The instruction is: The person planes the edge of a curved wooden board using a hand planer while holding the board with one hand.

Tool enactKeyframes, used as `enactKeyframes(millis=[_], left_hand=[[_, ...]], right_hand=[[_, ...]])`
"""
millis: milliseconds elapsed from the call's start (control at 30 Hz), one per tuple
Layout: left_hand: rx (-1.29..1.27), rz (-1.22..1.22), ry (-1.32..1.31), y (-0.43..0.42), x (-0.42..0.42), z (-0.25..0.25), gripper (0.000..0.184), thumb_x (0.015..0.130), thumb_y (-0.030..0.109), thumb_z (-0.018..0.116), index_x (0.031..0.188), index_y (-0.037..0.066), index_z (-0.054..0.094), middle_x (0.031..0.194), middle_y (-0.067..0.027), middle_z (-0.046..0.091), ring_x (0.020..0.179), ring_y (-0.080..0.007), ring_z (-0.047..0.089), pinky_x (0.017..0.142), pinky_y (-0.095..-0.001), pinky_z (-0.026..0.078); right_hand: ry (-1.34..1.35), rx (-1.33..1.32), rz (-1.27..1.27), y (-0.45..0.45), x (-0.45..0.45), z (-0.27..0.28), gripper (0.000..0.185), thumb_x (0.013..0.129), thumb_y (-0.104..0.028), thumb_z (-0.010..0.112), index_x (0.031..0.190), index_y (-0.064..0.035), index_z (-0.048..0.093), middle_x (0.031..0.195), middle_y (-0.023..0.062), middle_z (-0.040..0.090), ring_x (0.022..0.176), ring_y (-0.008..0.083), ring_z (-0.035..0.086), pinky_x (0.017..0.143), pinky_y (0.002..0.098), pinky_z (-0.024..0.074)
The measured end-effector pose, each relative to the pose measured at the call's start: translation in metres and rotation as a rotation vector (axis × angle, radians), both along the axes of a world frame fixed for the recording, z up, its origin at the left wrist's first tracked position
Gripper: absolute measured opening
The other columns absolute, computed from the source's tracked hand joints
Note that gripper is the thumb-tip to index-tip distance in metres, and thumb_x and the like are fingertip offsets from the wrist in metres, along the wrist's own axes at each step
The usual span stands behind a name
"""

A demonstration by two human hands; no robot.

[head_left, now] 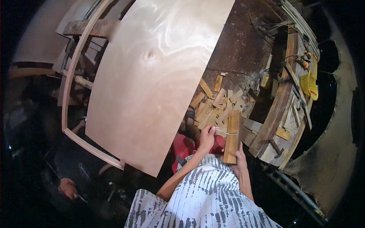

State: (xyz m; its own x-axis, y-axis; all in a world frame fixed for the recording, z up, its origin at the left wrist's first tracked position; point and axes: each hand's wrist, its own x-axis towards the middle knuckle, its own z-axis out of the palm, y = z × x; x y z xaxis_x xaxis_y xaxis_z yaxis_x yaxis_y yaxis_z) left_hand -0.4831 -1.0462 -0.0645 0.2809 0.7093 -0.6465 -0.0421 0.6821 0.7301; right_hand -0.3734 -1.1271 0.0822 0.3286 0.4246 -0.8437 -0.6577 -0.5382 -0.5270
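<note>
Close in, could tilt or twist the wooden block (230,146) out of balance, judging by support mainly from one side and a possible pull on the thin pale strand (221,131) from the other. Could also drag the strand along the wood, or catch a splinter in a fingertip, through pulling too tight.

Pinched nearly closed at the left grip (207,137), with the strand at the fingertips. Opened about as wide as the block's edge at the right grip (240,157), set against the right side near the lower end; partly hidden behind the wood, so impossible to tell how firmly pressed. Held lengthwise in front of the striped shirt (201,190), with the strand reaching across to the block; too fine to tell wire from string.

Beside the lap, could knock the large panel (152,87) through an elbow swung wide. Past the knees, could stumble over the loose offcuts (213,111) near a sandalled foot (190,113), through stepping with eyes on the block. Off to the right, could nudge the hammer (280,152) from the near end of the desk (279,102) by turning carelessly. Farther along, could upset the yellow basket (308,84) or power tool (302,62) by shifting the leaning strips.
</note>
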Motion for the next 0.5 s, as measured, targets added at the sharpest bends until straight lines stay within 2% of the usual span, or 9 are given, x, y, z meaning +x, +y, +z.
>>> enactKeyframes(millis=[100,167,200,267,300,333,400,433,500], left_hand=[[-0.221,0.115,-0.071,-0.001,-0.001,-0.033,0.025,0.108,0.016,0.052,0.094,0.0,0.063,0.083,-0.0021,0.059,0.079,-0.0105,0.053,0.071,-0.0316,0.046],[-0.328,0.345,-0.401,0.012,-0.01,-0.029,0.021,0.109,0.019,0.052,0.108,0.002,0.064,0.095,-0.003,0.062,0.088,-0.0116,0.056,0.077,-0.0308,0.047],[-0.348,0.341,-0.398,0.009,-0.01,-0.025,0.021,0.109,0.019,0.052,0.108,0.002,0.064,0.095,-0.003,0.062,0.088,-0.0116,0.056,0.077,-0.0308,0.047],[-0.202,-0.181,-0.176,0.005,-0.01,-0.01,0.028,0.11,0.026,0.051,0.129,0.007,0.058,0.112,-0.0038,0.063,0.099,-0.0134,0.058,0.087,-0.0301,0.047],[-0.38,-0.166,-0.366,0.002,-0.008,0.005,0.042,0.111,0.037,0.048,0.144,0.012,0.048,0.124,-0.0046,0.062,0.105,-0.0144,0.059,0.095,-0.032,0.046],[-0.473,-0.256,-0.478,0.004,-0.008,0.008,0.05,0.11,0.047,0.044,0.147,0.013,0.046,0.126,-0.0045,0.061,0.11,-0.0129,0.057,0.1,-0.0356,0.044],[-0.748,-0.282,-0.615,0.002,-0.004,0.019,0.054,0.11,0.053,0.039,0.145,0.013,0.05,0.122,-0.0055,0.064,0.107,-0.0151,0.062,0.09,-0.0368,0.052],[-0.747,-0.291,-0.623,-0.003,-0.003,0.01,0.054,0.11,0.053,0.039,0.145,0.013,0.05,0.122,-0.0055,0.064,0.107,-0.0151,0.062,0.09,-0.0368,0.052],[-0.881,-0.328,-1.11,-0.013,-0.003,-0.021,0.061,0.107,0.059,0.037,0.142,0.012,0.054,0.119,-0.0081,0.069,0.098,-0.0212,0.069,0.071,-0.0383,0.06]], right_hand=[[0.119,0.16,-0.142,-0.008,0.002,0.001,0.083,0.079,0.001,0.053,0.155,-0.017,0.026,0.12,0.0245,0.063,0.104,0.0367,0.068,0.081,0.0498,0.0612],[0.095,0.105,-0.135,0.001,0.004,0.009,0.083,0.078,0.002,0.053,0.154,-0.0162,0.027,0.118,0.0252,0.063,0.103,0.0375,0.068,0.08,0.051,0.0613],[0.073,0.038,-0.148,-0.005,0.003,0.013,0.083,0.077,0.002,0.054,0.154,-0.0154,0.028,0.117,0.0259,0.063,0.102,0.0383,0.068,0.079,0.0522,0.0614],[0.146,0.085,-0.152,-0.018,0.006,0.01,0.083,0.073,0.0,0.056,0.151,-0.0125,0.032,0.116,0.0254,0.063,0.099,0.0385,0.068,0.078,0.0521,0.0613],[0.221,0.163,-0.149,-0.019,0.012,0.003,0.084,0.069,-0.003,0.058,0.149,-0.0095,0.036,0.115,0.025,0.063,0.095,0.0386,0.068,0.077,0.052,0.0613],[0.294,0.246,-0.145,-0.01,0.016,0.002,0.085,0.064,-0.005,0.06,0.147,-0.0066,0.04,0.114,0.0245,0.062,0.092,0.0387,0.068,0.076,0.052,0.0613],[0.319,0.247,-0.175,0.0,0.013,0.007,0.087,0.06,-0.008,0.061,0.144,-0.0044,0.042,0.111,0.0239,0.062,0.091,0.0382,0.068,0.076,0.0521,0.0611],[0.309,0.215,-0.089,0.003,0.014,0.009,0.088,0.059,-0.007,0.061,0.145,-0.0047,0.042,0.111,0.0239,0.063,0.09,0.038,0.068,0.076,0.0513,0.0611],[0.28,0.199,0.002,0.01,0.012,0.005,0.088,0.06,-0.008,0.062,0.145,-0.0051,0.04,0.109,0.0244,0.063,0.087,0.0372,0.068,0.076,0.0478,0.061]])
